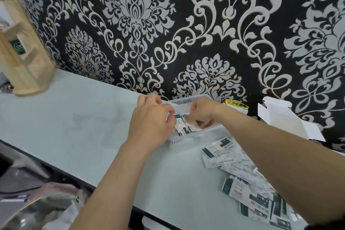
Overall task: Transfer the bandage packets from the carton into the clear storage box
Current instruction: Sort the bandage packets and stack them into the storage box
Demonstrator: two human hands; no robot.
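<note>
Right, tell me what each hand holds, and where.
Both are on the bandage packets inside the clear box: the left hand grips their left side, and the right hand pinches their top edge.

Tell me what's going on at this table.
A person is loading bandage packets into the clear storage box by the wall. Both hands are at it: the right hand pinches the packets inside, and the left hand curls against their edge, its grip hidden. The job is unfinished: more loose packets lie on the table, and the open white carton sits to the right.
</note>
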